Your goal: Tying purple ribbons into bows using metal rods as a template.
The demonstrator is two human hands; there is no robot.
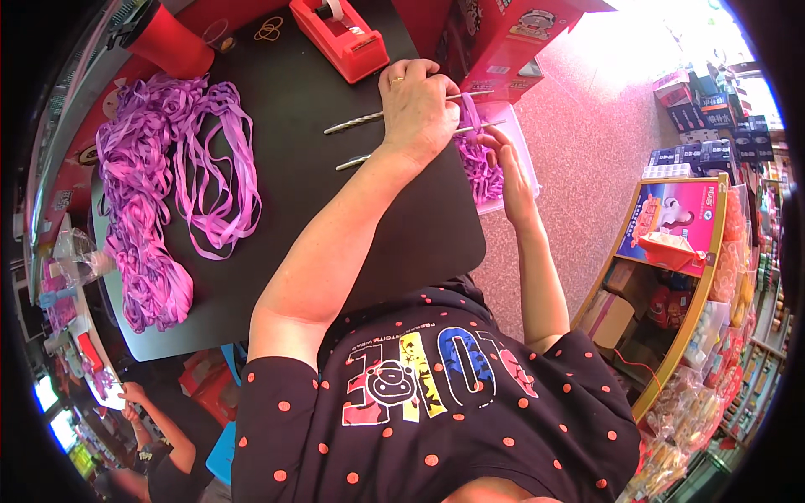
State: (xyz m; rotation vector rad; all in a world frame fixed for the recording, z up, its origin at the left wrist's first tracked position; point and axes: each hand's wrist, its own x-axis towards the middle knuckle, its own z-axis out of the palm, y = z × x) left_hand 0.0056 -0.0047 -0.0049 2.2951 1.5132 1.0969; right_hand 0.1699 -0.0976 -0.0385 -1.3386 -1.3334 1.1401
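Over the right edge of the black table point(335, 243), my left hand point(417, 109) is closed around two thin metal sticks with twisted shanks, the upper stick point(356, 123) and the lower stick point(352, 163). Their thin ends point right, past the table edge. A strand of purple ribbon point(470, 111) loops around those ends. At the lower stick's tip, my right hand point(509, 163) has its fingertips drawn together at the ribbon; part of the grip is hidden. Below the tips, a clear plastic bin point(525, 159) holds a heap of purple ribbon point(485, 178).
A large purple ribbon bundle point(138, 201) and a looser ribbon loop point(243, 176) lie on the table's left. Behind are a red tape dispenser point(340, 38), a red cup point(172, 42) and rubber bands point(268, 29). A display shelf point(671, 226) stands right; another person point(168, 444) is lower left.
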